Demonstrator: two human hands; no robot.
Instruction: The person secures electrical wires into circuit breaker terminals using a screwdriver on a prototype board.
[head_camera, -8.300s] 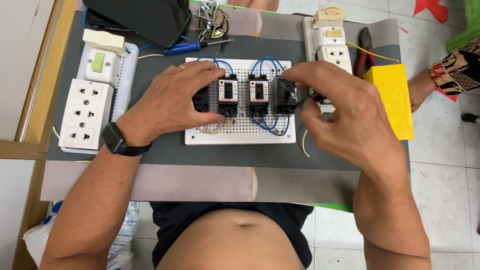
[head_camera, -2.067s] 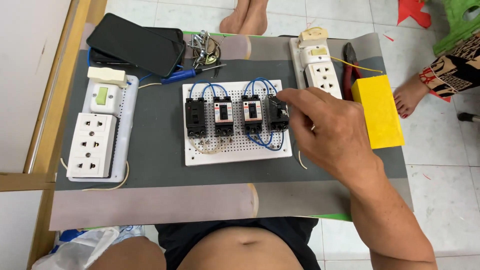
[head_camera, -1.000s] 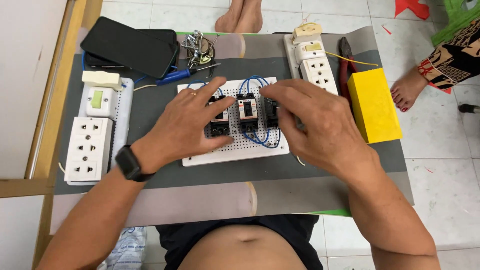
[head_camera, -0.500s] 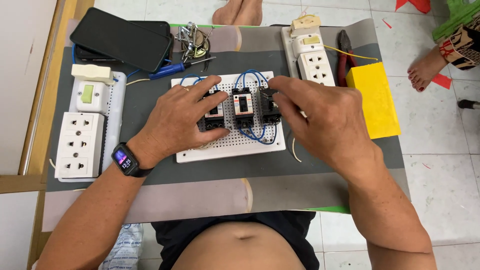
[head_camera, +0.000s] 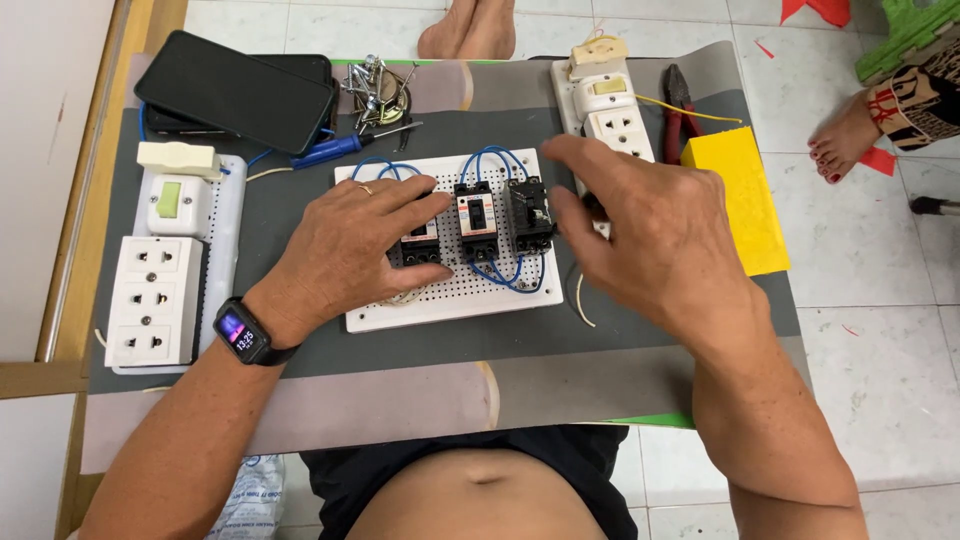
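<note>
A white perforated board (head_camera: 450, 300) lies mid-table with several black circuit breakers (head_camera: 476, 222) linked by blue wires (head_camera: 487, 160). My left hand (head_camera: 345, 240), watch on its wrist, lies flat on the board's left part, fingers over the leftmost breakers. My right hand (head_camera: 650, 235) hovers just right of the board with fingers spread, nothing in it, its fingertips near the rightmost breaker (head_camera: 530, 213).
A white socket panel (head_camera: 155, 300) and switch (head_camera: 178, 195) at left. A black phone (head_camera: 245, 90), blue screwdriver (head_camera: 340, 148) and screws (head_camera: 375, 85) at back. A white socket strip (head_camera: 610, 105), red pliers (head_camera: 680, 105) and yellow box (head_camera: 735, 200) at right. Other people's feet on the floor.
My right hand has lifted off the breakers and drawn back to the right with fingers spread. My left hand stays on the board's left side.
</note>
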